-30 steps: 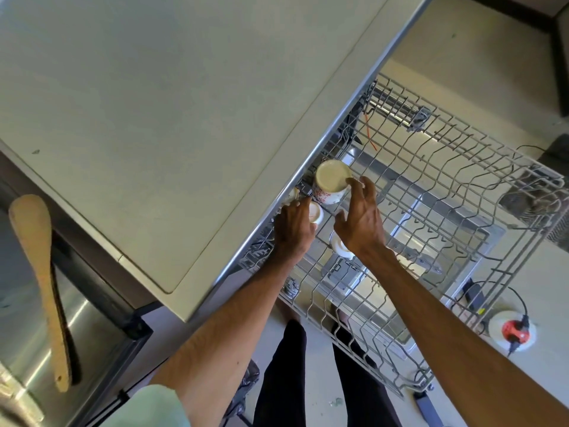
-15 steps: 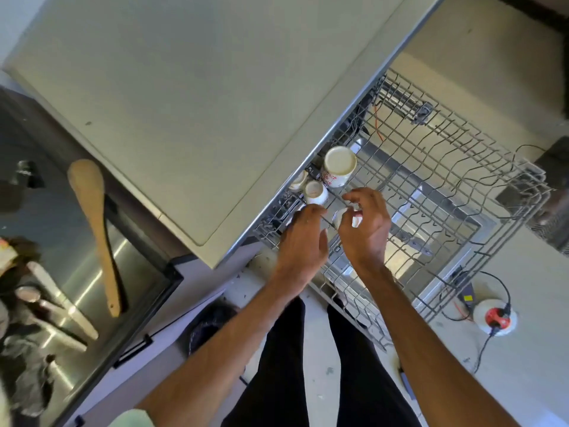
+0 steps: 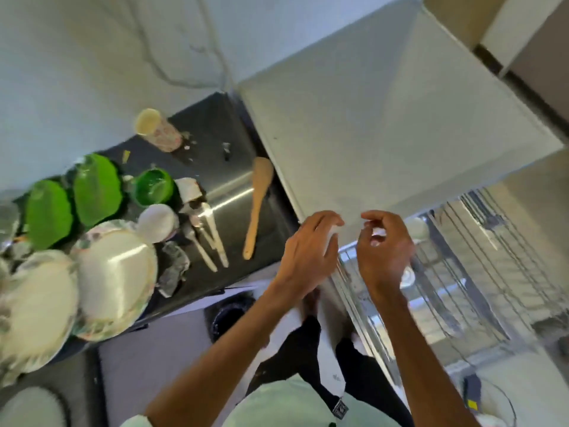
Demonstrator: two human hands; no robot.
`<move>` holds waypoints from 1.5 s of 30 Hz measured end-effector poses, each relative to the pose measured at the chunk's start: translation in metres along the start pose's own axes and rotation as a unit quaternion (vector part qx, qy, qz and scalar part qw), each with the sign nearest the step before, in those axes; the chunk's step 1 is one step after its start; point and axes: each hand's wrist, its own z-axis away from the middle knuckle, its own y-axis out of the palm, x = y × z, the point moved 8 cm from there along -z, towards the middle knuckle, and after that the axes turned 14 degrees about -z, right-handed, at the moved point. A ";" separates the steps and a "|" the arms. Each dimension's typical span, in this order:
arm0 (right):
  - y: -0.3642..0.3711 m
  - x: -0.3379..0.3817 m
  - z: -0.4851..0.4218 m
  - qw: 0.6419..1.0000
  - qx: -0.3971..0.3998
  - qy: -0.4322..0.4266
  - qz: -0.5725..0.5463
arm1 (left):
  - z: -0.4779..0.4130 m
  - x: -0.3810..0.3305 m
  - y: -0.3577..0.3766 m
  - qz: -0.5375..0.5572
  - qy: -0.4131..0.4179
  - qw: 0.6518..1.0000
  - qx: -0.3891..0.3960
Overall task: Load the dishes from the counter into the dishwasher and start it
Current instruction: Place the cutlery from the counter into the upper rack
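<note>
On the counter point(image 3: 234, 192), plates point(image 3: 114, 272) lie left, the wooden spoon point(image 3: 257, 208) to their right (cutlery point(image 3: 209, 238) between); the dishwasher rack point(image 3: 462, 282) stands rightmost

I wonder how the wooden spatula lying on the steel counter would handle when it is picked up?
The wooden spatula looks rigid and probably light, being thin wood. Lying flat on the counter, it seems unlikely to roll. Its narrow handle should suit a simple pinch.

Matt wooden spatula point(image 3: 258, 201) (glossy steel counter point(image 3: 234, 192))
</note>
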 end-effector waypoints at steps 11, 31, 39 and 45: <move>0.220 0.072 0.084 0.947 0.319 -0.001 0.040 | 0.096 0.184 -0.122 -0.049 -0.214 0.973 -0.068; 0.307 0.020 0.130 0.813 0.510 0.028 0.280 | 0.157 0.276 -0.119 -0.029 -0.373 0.927 -0.015; 0.330 0.009 0.144 0.781 0.515 0.011 0.353 | 0.154 0.275 -0.116 -0.021 -0.393 0.919 0.006; 0.338 0.009 0.143 0.806 0.487 0.035 0.334 | 0.152 0.274 -0.115 -0.021 -0.405 0.914 0.014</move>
